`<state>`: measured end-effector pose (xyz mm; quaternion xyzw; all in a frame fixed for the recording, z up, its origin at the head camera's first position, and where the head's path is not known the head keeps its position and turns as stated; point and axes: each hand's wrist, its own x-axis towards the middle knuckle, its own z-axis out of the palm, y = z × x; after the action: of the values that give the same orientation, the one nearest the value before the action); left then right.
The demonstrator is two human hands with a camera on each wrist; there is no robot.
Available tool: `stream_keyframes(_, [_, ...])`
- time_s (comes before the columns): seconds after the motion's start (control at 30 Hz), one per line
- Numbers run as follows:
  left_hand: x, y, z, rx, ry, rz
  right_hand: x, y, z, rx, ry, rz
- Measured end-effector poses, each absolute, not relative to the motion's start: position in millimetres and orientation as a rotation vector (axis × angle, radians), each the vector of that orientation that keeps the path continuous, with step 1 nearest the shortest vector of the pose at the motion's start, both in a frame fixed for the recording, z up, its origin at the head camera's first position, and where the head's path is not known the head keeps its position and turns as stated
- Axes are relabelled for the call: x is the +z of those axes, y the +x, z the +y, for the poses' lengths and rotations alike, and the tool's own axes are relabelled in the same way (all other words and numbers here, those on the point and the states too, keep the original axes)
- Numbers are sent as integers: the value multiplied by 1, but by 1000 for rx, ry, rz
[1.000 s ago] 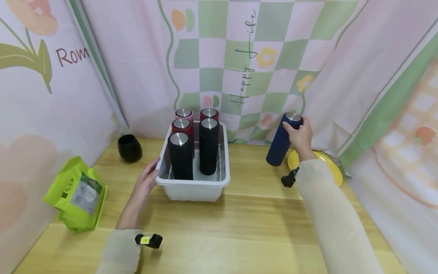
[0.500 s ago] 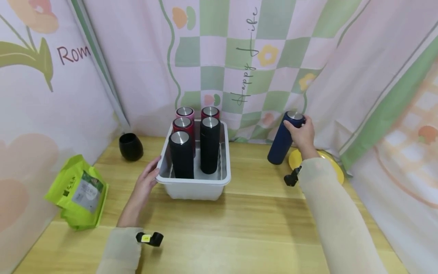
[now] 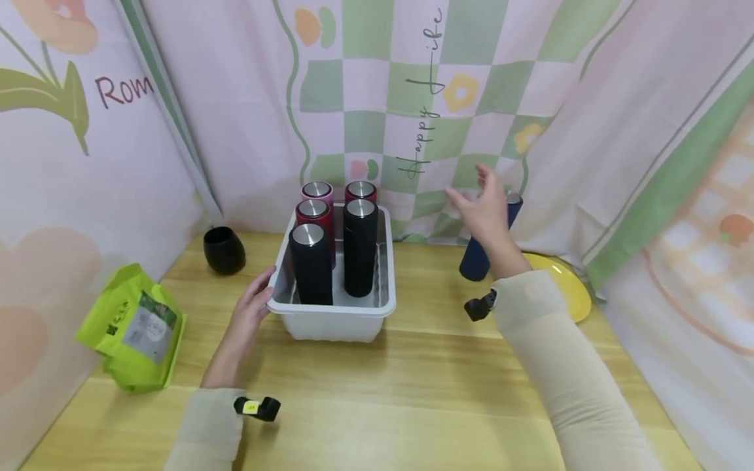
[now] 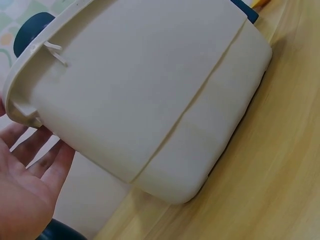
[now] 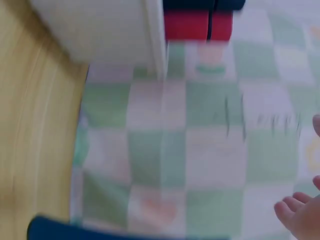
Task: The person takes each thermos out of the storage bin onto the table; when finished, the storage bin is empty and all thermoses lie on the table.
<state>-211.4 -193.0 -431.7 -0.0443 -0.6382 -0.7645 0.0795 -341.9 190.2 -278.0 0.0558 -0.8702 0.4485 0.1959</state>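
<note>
A white rectangular plastic bin (image 3: 332, 324) stands mid-table in the head view. Inside it are two black thermos bottles (image 3: 311, 265), two red ones (image 3: 315, 216) and a pink one (image 3: 318, 191), all silver-topped. My left hand (image 3: 250, 314) holds the bin's left rim; the left wrist view shows its fingers (image 4: 57, 165) under the rim. A dark blue thermos bottle (image 3: 476, 260) stands on the table to the right, partly hidden by my right hand (image 3: 485, 212). That hand is raised, fingers spread, holding nothing. Part of it shows at the right wrist view's edge.
A yellow plate (image 3: 568, 288) lies behind the right forearm. On the left are a black cup (image 3: 224, 250) and a bright green bag (image 3: 135, 330). Patterned curtains (image 3: 365, 98) enclose the wooden table (image 3: 365, 405) at the back and sides.
My right hand has let go of the blue thermos bottle and moved up and left of it. The bottle stays where it stood. The left hand keeps its place on the bin.
</note>
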Motion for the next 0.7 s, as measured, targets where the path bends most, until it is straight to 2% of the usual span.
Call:
stream_keyframes(0.37, [-433,-213,-192,-2288,-126,-1900,-267,-319,107,1399,422,-2510])
stream_keyframes(0.7, [-434,-212,-192,-2290,-122,-1891,-273,-302,58,1356,532,-2651])
